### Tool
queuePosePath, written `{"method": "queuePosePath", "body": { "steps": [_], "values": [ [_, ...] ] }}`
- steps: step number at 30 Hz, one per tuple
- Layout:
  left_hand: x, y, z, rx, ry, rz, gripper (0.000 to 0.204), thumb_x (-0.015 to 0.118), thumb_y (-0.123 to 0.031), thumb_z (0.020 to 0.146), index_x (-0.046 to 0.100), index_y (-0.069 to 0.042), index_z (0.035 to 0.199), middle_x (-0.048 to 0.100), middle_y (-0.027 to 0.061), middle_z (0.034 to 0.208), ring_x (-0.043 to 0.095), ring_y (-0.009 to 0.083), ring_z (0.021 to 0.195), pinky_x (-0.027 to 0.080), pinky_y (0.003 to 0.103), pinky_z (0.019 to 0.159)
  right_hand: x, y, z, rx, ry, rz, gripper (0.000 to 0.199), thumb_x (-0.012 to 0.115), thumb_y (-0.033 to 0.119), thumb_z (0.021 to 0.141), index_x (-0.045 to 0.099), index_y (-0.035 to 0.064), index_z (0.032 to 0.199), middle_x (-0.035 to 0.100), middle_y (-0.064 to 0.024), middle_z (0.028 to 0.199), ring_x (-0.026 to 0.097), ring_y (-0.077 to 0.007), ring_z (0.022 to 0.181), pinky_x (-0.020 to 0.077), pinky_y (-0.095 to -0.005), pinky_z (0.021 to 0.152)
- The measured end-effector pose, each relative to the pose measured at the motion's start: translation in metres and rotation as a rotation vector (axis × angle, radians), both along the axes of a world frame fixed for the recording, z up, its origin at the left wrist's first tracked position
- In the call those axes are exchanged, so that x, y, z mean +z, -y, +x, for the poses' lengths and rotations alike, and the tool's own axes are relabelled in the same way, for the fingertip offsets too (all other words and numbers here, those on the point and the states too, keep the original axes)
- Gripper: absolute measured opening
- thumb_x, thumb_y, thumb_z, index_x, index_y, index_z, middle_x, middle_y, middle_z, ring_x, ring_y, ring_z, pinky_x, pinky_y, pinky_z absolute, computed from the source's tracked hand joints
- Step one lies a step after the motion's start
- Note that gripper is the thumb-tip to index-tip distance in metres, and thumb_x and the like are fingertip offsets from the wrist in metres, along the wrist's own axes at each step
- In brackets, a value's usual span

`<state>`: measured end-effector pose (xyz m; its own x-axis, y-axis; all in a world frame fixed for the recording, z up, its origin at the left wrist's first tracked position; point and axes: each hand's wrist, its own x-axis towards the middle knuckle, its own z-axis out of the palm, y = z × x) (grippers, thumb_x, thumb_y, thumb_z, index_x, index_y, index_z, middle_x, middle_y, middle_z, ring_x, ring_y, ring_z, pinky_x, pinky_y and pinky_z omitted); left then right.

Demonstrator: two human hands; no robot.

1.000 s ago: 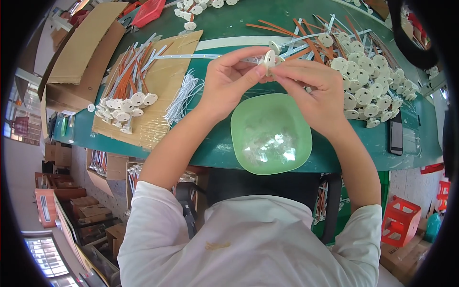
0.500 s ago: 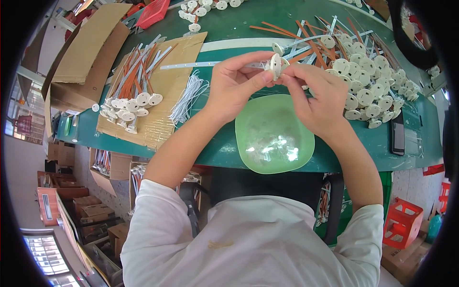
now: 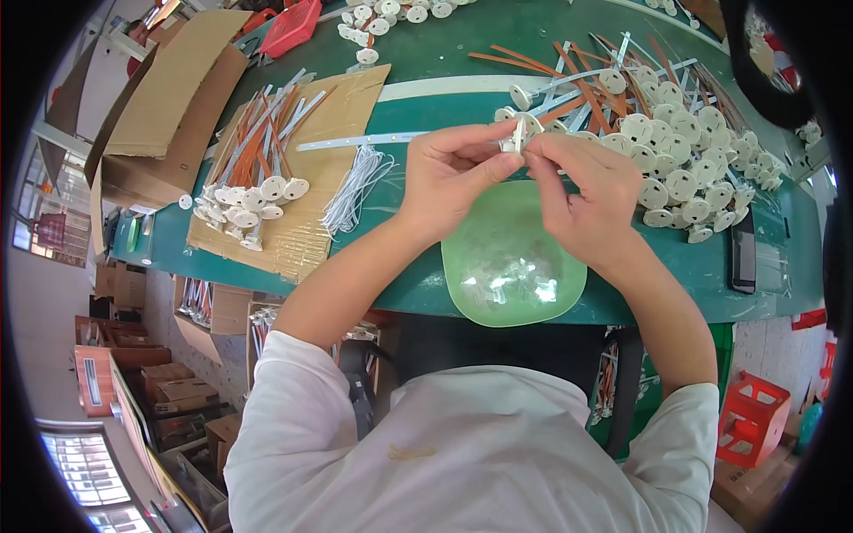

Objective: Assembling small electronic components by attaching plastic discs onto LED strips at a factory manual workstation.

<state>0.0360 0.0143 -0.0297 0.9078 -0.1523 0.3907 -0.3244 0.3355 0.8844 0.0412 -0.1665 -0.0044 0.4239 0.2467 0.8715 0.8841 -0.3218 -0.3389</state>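
My left hand [image 3: 449, 178] pinches a white round disc [image 3: 520, 135], held on edge above the bowl's far rim. A pale strip [image 3: 364, 140] with small dots runs out leftward from behind this hand. My right hand [image 3: 593, 191] has its fingertips pressed together at the disc's right side; anything small between them is hidden. Below both hands a green translucent bowl [image 3: 515, 275] stands near the table's front edge, with blurred small contents. To the left lies a bundle of thin white cords [image 3: 355, 191].
Discs with orange and pale strips lie in a large heap [image 3: 680, 182] at right and a smaller one [image 3: 253, 200] on a cardboard sheet [image 3: 306, 244] at left. A phone [image 3: 743, 253] lies at right. A cardboard box [image 3: 169, 107] and red basket [image 3: 291, 28] are at far left.
Both hands and the disc have shifted slightly down in the picture. The disc has turned a little between the fingers, and the whole view has moved slightly.
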Motion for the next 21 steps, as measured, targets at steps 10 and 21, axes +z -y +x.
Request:
{"method": "queuePosePath", "body": {
  "steps": [10, 21],
  "values": [
    [0.058, -0.026, 0.002, 0.008, 0.042, 0.465, 0.030, 0.071, 0.000, 0.087, 0.070, 0.000, 0.117, 0.073, 0.0109, 0.095, 0.071, 0.0159, 0.087, 0.058, 0.029, 0.080, 0.012, -0.002, -0.005, 0.036, -0.080, 0.076, 0.016, 0.070, -0.001, 0.085, 0.069, 0.0001, 0.101, 0.071, -0.0124, 0.094, 0.069, -0.0198, 0.079, 0.0542, -0.0280, 0.062],
    [0.176, -0.231, -0.021, 0.172, -0.412, 1.726, 0.029, 0.075, -0.023, 0.078, 0.076, -0.008, 0.103, 0.073, 0.0068, 0.086, 0.070, 0.0145, 0.074, 0.058, 0.031, 0.066, 0.005, 0.000, 0.004, 0.063, 0.120, -0.183, 0.015, 0.074, 0.002, 0.080, 0.068, 0.0010, 0.094, 0.070, -0.0112, 0.098, 0.066, -0.0267, 0.083, 0.0527, -0.0342, 0.064]
  ]
}}
